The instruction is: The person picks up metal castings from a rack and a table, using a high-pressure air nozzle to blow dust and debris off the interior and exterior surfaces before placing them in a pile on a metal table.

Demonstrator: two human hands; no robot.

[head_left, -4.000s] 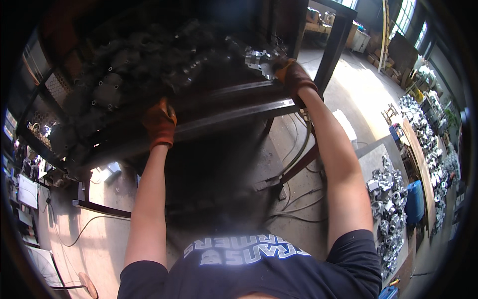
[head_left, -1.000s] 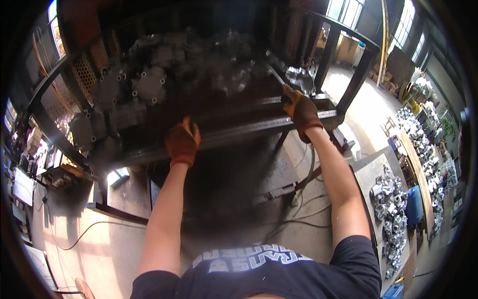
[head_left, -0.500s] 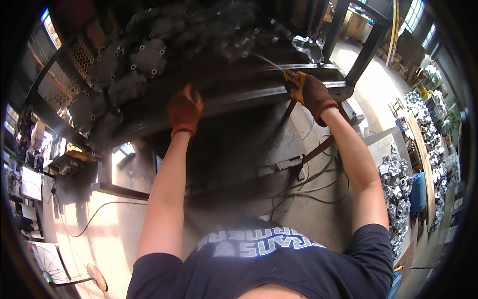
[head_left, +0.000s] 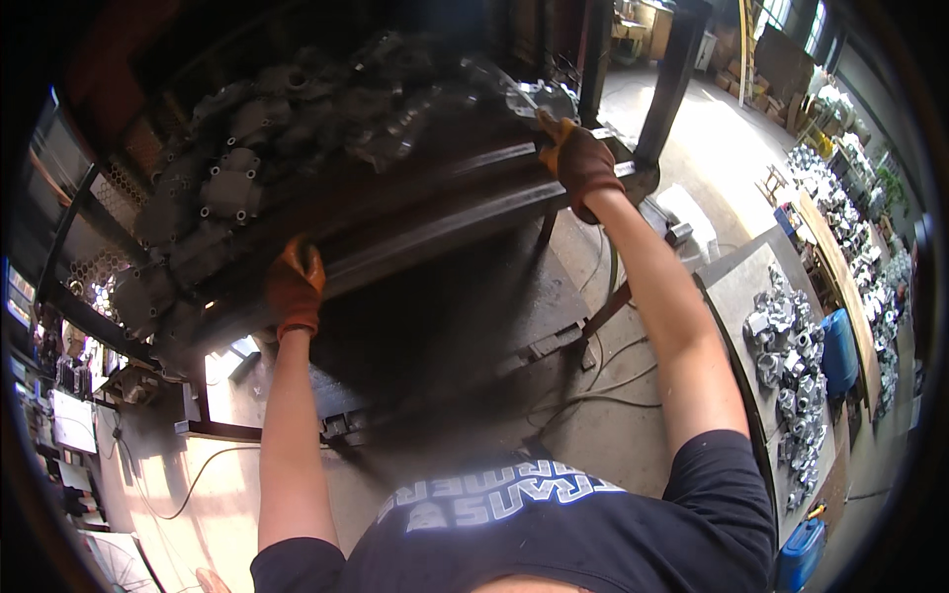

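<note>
the person's right hand (head_left: 581, 163), gloved, fingers wrapped round a thin rod (head_left: 520, 89) angled up-left toward shaded grey metal castings (head_left: 235, 183) heaped behind the steel front rail (head_left: 435, 235). left hand (head_left: 297, 285), also gloved, at the rail's left part, fingers curled; can't tell if it's gripping anything. second casting pile (head_left: 789, 371) off to the right.

A blue container (head_left: 840, 353) stands beside a wooden plank (head_left: 840, 289) — a cable (head_left: 201, 476) curves across the floor (head_left: 222, 509).

floor (head_left: 717, 138): pale, sunlit in patches | windows (head_left: 817, 30): bright, upper right | tan furniture (head_left: 656, 28): far back
</note>
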